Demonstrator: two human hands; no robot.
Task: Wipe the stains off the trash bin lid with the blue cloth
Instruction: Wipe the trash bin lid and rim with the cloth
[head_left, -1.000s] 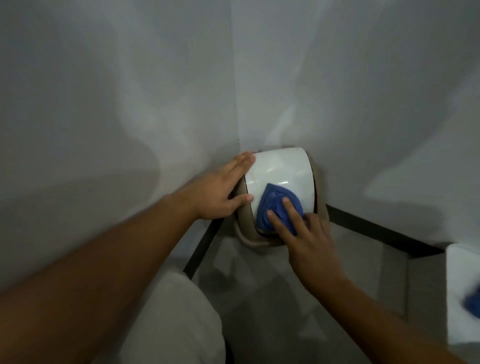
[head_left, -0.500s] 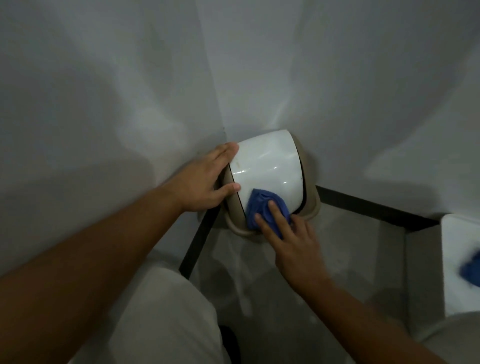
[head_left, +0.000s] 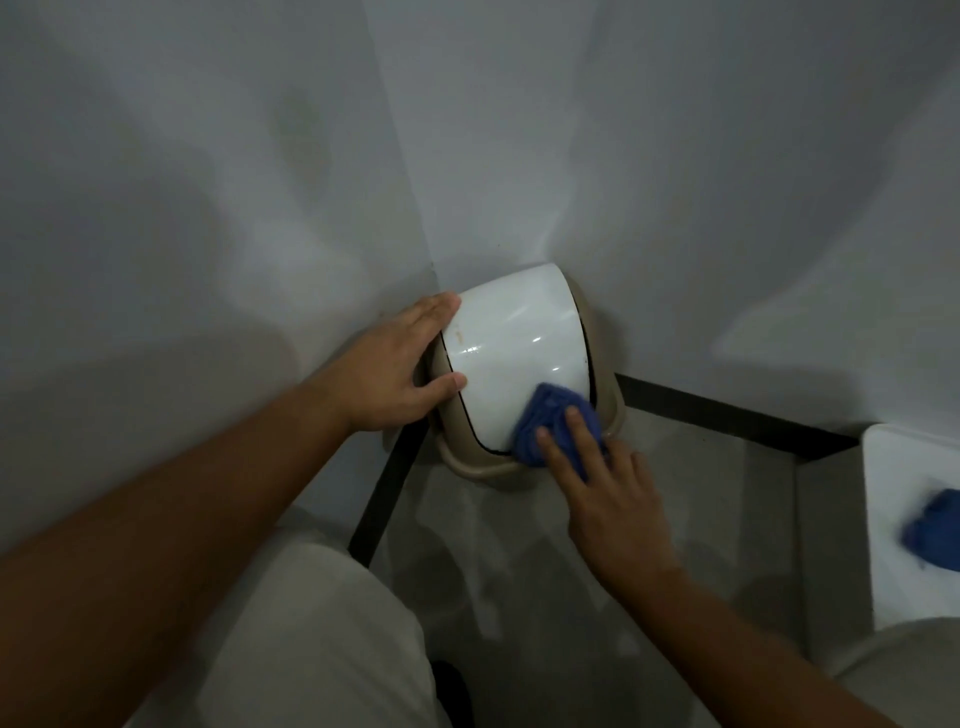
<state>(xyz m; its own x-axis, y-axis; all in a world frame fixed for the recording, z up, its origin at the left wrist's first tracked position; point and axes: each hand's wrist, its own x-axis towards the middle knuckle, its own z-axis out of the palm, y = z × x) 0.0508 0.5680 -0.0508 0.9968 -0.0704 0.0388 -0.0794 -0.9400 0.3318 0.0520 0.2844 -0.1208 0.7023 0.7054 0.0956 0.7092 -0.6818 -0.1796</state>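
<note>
1. The left hand lies flat and open against the left side of the trash bin lid, fingers stretched along the lid's upper left edge and the thumb resting on its lower left edge. It grips nothing; it only presses on the bin's side.
2. The trash bin lid is a glossy white curved panel set in a beige bin, which stands on the floor in the corner where the two pale walls meet. A few small brownish specks show near the lid's upper left edge, just beside the left fingertips.
3. The blue cloth is bunched at the lid's lower right corner, lapping over the dark seam onto the beige rim.
4. The right hand lies on top of the cloth with fingers extended, pressing it flat against the lid rather than clutching it.
5. A black baseboard strip runs along the foot of both walls, above a grey floor.
6. At the far right edge, a white surface bears something blue, possibly a second cloth; it is too blurred to tell.
</note>
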